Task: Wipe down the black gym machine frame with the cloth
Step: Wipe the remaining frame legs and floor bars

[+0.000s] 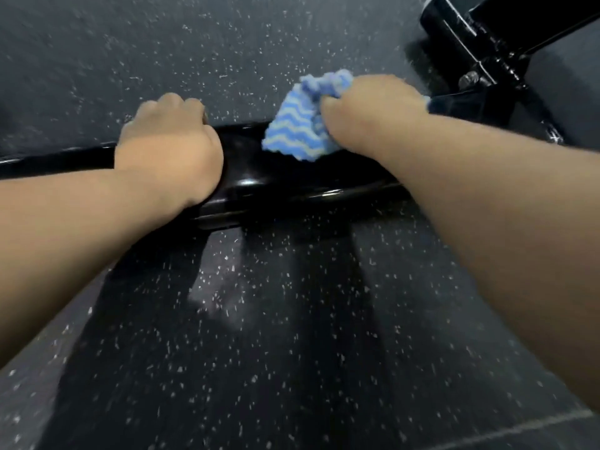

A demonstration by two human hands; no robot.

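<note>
Black frame [259,177], one cloth [292,134] (right hand [370,105])

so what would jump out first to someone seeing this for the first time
The blue-and-white wavy cloth stands out most, bunched in the right hand and pressed on the glossy black frame at mid-picture. Just left of it, the left hand curls over the same bar. A dark speckled floor lies all around.
</note>
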